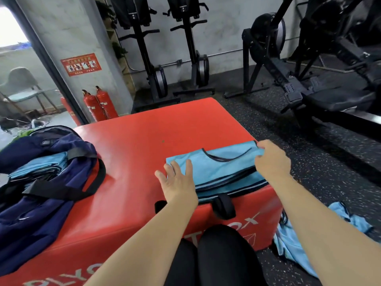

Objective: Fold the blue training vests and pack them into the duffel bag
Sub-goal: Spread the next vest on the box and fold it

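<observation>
A light blue training vest (222, 164) with dark trim lies folded on the right part of the red plyo box (144, 137), its lower layers hanging at the box's front edge. My left hand (177, 180) presses flat on the vest's left end with fingers spread. My right hand (272, 159) grips the vest's right end at the far corner. A navy duffel bag (47, 182) lies open on the box's left side, with folded blue vests (39, 166) inside it.
More blue vests (292, 240) lie heaped on the speckled floor to the right of the box. Rowing machines (299, 79) stand behind and to the right. Two red fire extinguishers (99, 106) stand by the wall at back left. My dark-clad knees (216, 256) touch the box front.
</observation>
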